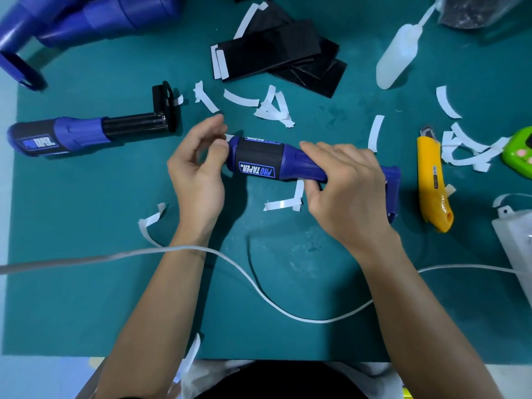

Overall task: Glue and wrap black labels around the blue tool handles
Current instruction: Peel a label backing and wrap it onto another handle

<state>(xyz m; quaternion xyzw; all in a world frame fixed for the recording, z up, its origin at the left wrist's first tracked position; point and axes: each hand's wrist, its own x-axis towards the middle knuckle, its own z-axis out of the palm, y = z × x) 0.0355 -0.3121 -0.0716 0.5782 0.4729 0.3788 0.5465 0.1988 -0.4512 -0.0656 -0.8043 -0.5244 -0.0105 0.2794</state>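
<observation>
A blue tool handle (pixel 299 165) lies across the middle of the green mat, with a black "PRO TAPER" label (pixel 257 161) wrapped round its left end. My right hand (pixel 344 182) grips the handle's tapered middle from above. My left hand (pixel 198 165) is at the handle's left end, fingers curled, thumb and fingertips touching the end beside a small white strip. A stack of black labels (pixel 276 50) with white backing strips lies at the back centre. A second labelled handle (pixel 77 133) with a black shaft lies at the left.
White backing strips (pixel 270 106) litter the mat. A white glue bottle (pixel 400 50) lies at the back right, a yellow utility knife (pixel 433 180) at the right, a green object (pixel 518 154) beyond it. Blue tool parts (pixel 72 21) are piled at the back left. A white cable (pixel 259 286) crosses near my forearms.
</observation>
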